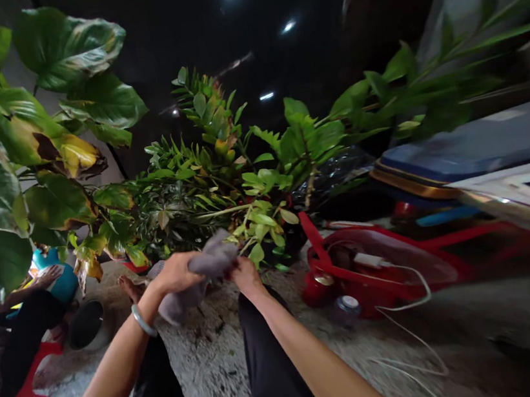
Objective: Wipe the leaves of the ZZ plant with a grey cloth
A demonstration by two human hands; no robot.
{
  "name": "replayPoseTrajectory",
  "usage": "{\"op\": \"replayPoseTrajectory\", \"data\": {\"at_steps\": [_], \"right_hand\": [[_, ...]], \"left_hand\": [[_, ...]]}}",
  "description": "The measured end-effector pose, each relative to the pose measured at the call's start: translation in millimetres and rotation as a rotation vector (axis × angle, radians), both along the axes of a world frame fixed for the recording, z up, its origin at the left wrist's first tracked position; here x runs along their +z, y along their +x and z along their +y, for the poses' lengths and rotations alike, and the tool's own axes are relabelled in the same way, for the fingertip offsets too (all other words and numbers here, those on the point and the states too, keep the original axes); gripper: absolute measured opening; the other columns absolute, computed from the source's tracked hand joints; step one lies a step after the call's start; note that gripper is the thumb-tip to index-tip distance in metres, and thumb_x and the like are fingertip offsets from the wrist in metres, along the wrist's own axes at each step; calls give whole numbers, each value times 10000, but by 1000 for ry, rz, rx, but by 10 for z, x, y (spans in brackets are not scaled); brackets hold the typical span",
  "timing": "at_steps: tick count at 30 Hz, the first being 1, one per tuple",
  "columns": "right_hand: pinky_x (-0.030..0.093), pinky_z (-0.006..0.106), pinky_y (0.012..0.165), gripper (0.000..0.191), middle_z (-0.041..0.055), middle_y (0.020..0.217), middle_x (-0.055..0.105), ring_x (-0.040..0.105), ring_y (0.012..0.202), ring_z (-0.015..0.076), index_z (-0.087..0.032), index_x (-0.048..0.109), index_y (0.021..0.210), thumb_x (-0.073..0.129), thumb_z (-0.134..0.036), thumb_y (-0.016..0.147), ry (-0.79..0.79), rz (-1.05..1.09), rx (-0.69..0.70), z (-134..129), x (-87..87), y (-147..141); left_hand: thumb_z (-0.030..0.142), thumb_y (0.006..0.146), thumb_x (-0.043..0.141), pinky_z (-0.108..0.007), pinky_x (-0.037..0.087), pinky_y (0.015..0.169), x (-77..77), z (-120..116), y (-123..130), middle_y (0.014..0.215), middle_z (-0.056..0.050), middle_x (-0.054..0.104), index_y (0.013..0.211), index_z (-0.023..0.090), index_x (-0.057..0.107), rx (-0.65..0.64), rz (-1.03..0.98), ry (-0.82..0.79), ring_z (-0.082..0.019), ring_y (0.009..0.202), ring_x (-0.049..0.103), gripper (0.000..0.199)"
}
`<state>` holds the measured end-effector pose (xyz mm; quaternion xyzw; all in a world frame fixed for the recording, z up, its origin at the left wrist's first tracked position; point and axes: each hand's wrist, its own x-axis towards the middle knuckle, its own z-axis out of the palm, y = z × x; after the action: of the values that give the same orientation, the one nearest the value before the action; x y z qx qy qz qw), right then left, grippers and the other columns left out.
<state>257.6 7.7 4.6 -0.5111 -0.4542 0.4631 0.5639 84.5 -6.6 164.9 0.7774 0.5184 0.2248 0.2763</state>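
My left hand (175,274) grips a grey cloth (206,271) in front of me, with a pale bangle on that wrist. My right hand (244,273) holds the other side of the same cloth, close to the low green leaves of a potted plant (257,216). Both hands are over my knees in dark trousers, and my bare foot (129,287) shows beyond the left hand.
Large-leaved plants (19,152) fill the left and middle. A red fan (376,268) lies on the concrete floor at right, its white cord (419,334) trailing toward me. Another person sits at far left (10,336) beside a dark bowl (86,325). A vehicle edge (513,192) is at right.
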Motion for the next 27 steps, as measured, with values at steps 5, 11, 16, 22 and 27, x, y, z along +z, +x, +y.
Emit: {"op": "replayPoseTrajectory", "data": {"at_steps": [5,11,16,22,27], "right_hand": [[501,303,437,305,27,526,687,630,444,208,-248,636,659,662,-547,713,-12,57,10,0,11,32],[471,272,427,399,25,564,702,619,418,178,-211,702,765,656,-604,720,-6,32,3,-3,29,-46],[483,293,440,337,12,517,653,612,451,198,-237,666,672,647,-570,720,0,25,17,18,-14,-8],[490,302,439,396,22,533,677,605,443,194,-219,701,726,668,-613,707,-13,42,36,-1,-43,77],[452,277,398,476,21,524,678,591,390,177,-202,719,775,709,-665,663,-24,51,6,-3,-34,7]], "left_hand": [[261,667,770,-386,592,816,197,-66,-221,909,-37,808,1038,209,822,45,-118,31,-299,869,738,378],[387,767,728,-358,576,923,492,146,-114,1083,-41,789,1226,196,738,305,-360,348,-263,992,718,497],[267,712,740,-417,554,975,-148,-134,-109,1078,-87,809,1196,162,772,143,-47,60,-318,1033,725,496],[312,679,788,-416,593,908,32,-422,-493,1002,-48,815,1098,223,804,214,-162,25,-316,961,742,428],[386,708,801,-426,603,918,463,-189,-856,1001,-67,794,1116,192,767,577,-346,455,-298,975,738,453]]}}
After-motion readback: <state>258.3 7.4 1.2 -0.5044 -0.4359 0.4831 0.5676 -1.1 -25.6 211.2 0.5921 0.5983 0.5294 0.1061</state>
